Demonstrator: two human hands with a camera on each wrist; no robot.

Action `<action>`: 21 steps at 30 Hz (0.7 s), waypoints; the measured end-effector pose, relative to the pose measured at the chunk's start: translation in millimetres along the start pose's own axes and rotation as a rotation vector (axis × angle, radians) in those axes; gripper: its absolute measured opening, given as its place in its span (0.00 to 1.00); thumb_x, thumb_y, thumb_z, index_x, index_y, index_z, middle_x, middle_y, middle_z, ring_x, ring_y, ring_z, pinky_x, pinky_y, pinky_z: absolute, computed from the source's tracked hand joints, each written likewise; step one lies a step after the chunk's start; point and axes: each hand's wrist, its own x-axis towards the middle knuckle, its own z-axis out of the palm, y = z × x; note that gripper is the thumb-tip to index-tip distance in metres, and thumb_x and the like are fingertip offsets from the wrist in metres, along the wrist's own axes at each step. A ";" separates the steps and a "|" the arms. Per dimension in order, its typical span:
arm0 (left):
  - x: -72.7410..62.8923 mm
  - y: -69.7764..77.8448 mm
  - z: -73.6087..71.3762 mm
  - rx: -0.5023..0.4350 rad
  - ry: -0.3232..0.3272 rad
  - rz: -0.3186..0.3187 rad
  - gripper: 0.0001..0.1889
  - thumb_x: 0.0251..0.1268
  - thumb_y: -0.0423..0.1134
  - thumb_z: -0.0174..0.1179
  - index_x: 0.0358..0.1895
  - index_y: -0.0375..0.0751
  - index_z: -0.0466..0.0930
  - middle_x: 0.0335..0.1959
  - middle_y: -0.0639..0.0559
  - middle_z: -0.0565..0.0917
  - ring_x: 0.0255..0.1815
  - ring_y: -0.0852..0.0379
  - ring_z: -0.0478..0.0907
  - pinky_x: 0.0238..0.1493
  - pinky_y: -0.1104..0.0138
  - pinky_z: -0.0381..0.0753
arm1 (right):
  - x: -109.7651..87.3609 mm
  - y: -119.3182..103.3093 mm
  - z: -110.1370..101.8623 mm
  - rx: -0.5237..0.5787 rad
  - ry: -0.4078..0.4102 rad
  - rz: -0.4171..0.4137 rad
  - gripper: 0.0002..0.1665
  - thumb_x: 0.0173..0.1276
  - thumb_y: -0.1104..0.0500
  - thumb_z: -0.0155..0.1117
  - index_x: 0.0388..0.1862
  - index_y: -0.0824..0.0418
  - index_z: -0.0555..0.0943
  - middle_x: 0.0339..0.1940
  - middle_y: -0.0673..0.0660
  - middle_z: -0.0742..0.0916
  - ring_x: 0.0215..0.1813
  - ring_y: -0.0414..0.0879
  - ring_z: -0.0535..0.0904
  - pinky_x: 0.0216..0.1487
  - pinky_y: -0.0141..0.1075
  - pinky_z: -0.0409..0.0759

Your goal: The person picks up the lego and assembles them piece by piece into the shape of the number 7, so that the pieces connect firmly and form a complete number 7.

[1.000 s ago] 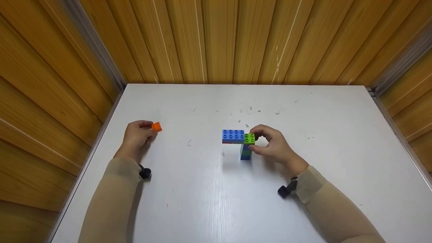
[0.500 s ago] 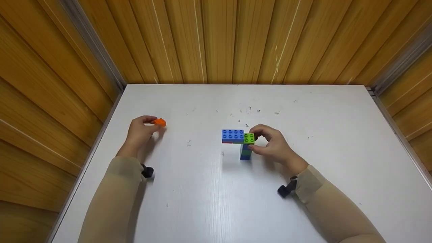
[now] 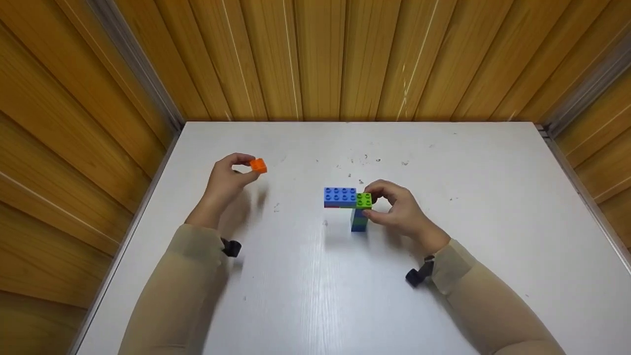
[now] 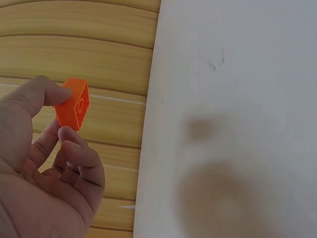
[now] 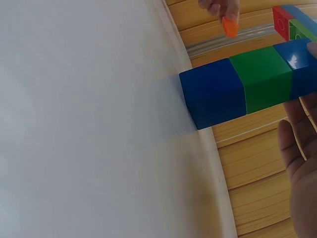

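An orange toy brick [image 3: 259, 165] is pinched between thumb and fingers of my left hand [image 3: 227, 178], lifted over the table at the left. In the left wrist view the hollow underside of the orange brick [image 4: 74, 105] faces right. My right hand [image 3: 402, 209] grips the top of a stacked brick tower [image 3: 359, 220] at the light green brick [image 3: 364, 200]. Blue and green blocks [image 5: 261, 79] make up its column, which stands upright on the table. From its top a blue eight-stud brick [image 3: 340, 196] juts left, with a red brick [image 5: 281, 22] under its outer end.
The white table [image 3: 296, 296] has small dark marks behind the tower. Wood-patterned panels [image 3: 320, 59] wall it in at the back and both sides. A black wrist camera [image 3: 231, 248] hangs from the left sleeve, another camera [image 3: 415, 277] from the right.
My left hand has raised the orange brick off the table and carried it to the right and farther back. My right hand and the tower have stayed in place.
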 end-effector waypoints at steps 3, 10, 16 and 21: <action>-5.1 11.3 9.6 -0.005 -0.014 0.053 0.22 0.75 0.41 0.72 0.69 0.47 0.84 0.71 0.48 0.81 0.52 0.49 0.77 0.53 0.62 0.83 | 0.2 -0.3 -0.1 0.006 -0.002 0.003 0.24 0.62 0.75 0.81 0.57 0.69 0.87 0.51 0.48 0.90 0.52 0.40 0.84 0.60 0.31 0.86; -20.7 36.4 31.2 -0.052 -0.059 0.172 0.21 0.72 0.39 0.74 0.65 0.47 0.87 0.65 0.48 0.83 0.43 0.52 0.76 0.39 0.69 0.78 | 0.4 0.2 1.1 0.012 -0.002 0.009 0.23 0.63 0.74 0.81 0.57 0.69 0.87 0.51 0.48 0.90 0.52 0.41 0.83 0.61 0.30 0.85; -31.3 52.3 50.2 -0.093 -0.088 0.269 0.18 0.72 0.39 0.76 0.62 0.46 0.88 0.61 0.49 0.86 0.47 0.51 0.77 0.38 0.71 0.78 | 1.5 2.4 3.1 0.021 0.004 0.009 0.24 0.62 0.76 0.81 0.57 0.70 0.87 0.51 0.47 0.90 0.51 0.40 0.83 0.60 0.31 0.85; -39.8 65.7 65.8 -0.107 -0.128 0.305 0.19 0.72 0.39 0.77 0.63 0.46 0.89 0.59 0.49 0.87 0.54 0.47 0.79 0.45 0.70 0.83 | 3.2 2.6 4.5 0.021 0.002 0.009 0.24 0.63 0.75 0.81 0.57 0.69 0.87 0.51 0.47 0.90 0.51 0.40 0.83 0.60 0.31 0.85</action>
